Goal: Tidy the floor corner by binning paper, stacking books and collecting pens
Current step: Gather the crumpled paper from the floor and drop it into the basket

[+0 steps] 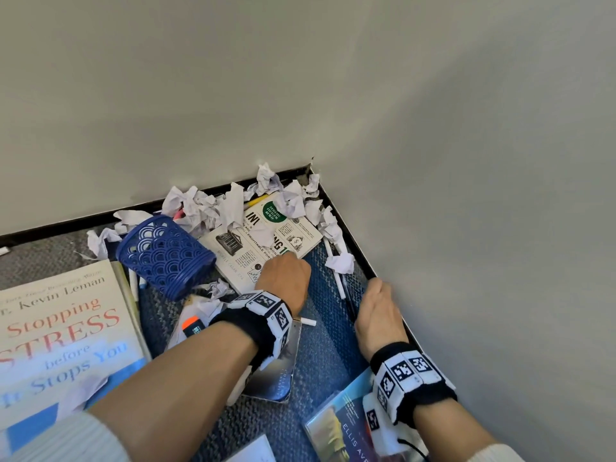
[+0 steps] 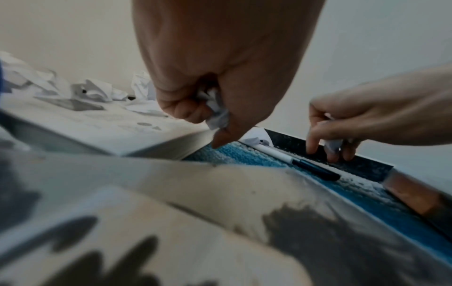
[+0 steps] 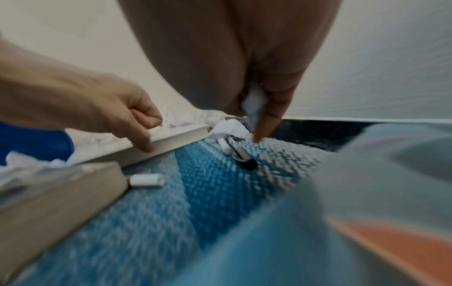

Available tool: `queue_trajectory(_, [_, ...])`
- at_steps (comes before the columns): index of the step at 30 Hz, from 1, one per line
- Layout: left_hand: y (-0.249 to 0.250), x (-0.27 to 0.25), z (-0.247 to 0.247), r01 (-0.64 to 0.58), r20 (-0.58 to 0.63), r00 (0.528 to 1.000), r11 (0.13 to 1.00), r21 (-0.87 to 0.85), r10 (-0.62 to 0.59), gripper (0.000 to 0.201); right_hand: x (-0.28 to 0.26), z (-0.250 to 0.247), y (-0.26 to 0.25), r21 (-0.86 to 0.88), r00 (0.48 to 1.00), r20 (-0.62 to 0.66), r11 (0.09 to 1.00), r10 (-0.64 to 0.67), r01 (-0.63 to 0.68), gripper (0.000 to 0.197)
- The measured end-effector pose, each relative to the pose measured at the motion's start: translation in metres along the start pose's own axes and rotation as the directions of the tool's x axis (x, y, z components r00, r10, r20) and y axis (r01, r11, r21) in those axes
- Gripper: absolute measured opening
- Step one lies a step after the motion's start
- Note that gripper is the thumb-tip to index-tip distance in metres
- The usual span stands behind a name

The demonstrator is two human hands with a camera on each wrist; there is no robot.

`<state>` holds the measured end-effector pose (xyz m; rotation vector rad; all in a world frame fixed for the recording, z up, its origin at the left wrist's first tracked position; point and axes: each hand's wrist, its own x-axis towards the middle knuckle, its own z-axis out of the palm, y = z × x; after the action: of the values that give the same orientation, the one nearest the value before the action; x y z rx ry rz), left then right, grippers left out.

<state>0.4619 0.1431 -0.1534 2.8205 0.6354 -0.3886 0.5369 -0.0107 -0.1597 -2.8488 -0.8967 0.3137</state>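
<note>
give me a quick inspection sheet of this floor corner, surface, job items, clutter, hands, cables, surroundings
Surface: blue and grey carpet, partly covered.
Job's things: crumpled paper piled along the baseboard; investing book flat in the corner with paper on it; stress book at left; pen near the right wall; blue mesh holder tipped on its side.
Clutter: two more books near the wrists, one under each; a white cap loose on the carpet.
Hands: left hand grips a paper wad at the investing book's edge; right hand by the baseboard, paper in its fingers.
Cables: thin black lead at the right wristband.
Surroundings: two plain walls, black baseboard.
</note>
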Motion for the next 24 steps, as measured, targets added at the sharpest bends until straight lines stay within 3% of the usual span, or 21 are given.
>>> queue_trajectory(4, [-0.006, -0.011, -0.012, 0.054, -0.056, 0.997, 0.996, -0.075, -0.059, 0.032, 0.024, -0.006, -0.017, -0.021, 0.984, -0.010, 0.984, -0.178, 0.178, 0.033])
queue_trajectory(6, [-0.013, -0.018, -0.022, 0.098, -0.061, 0.993, 0.992, -0.081, -0.103, 0.037, 0.042, -0.007, -0.021, -0.109, 0.982, 0.057, 0.977, -0.178, 0.183, 0.045])
queue_trajectory(10, [-0.033, -0.035, -0.031, 0.111, -0.054, 0.993, 0.993, 0.045, -0.109, 0.040, 0.058, 0.001, -0.023, -0.302, 0.982, 0.119, 0.937, -0.146, 0.176, 0.032])
queue_trajectory(14, [-0.056, -0.052, -0.017, 0.116, 0.099, 0.986, 0.975, 0.192, -0.136, 0.031, 0.049, 0.000, -0.029, -0.232, 0.992, 0.078, 0.965, -0.103, 0.118, 0.030])
queue_trajectory(18, [-0.068, -0.054, -0.014, 0.109, 0.171, 0.976, 0.983, 0.147, -0.134, 0.028, 0.042, -0.013, -0.036, -0.207, 0.969, -0.027, 0.950, -0.245, 0.234, 0.028])
queue_trajectory(22, [-0.072, -0.053, -0.022, 0.067, 0.228, 0.968, 0.987, 0.147, -0.100, 0.032, 0.069, -0.023, -0.051, 0.025, 0.985, -0.094, 0.989, -0.144, 0.147, 0.017])
queue_trajectory(24, [-0.070, -0.055, -0.023, 0.018, 0.197, 0.979, 0.989, 0.144, -0.047, 0.031, 0.085, -0.024, -0.059, 0.013, 0.989, -0.052, 0.990, -0.141, 0.142, 0.031])
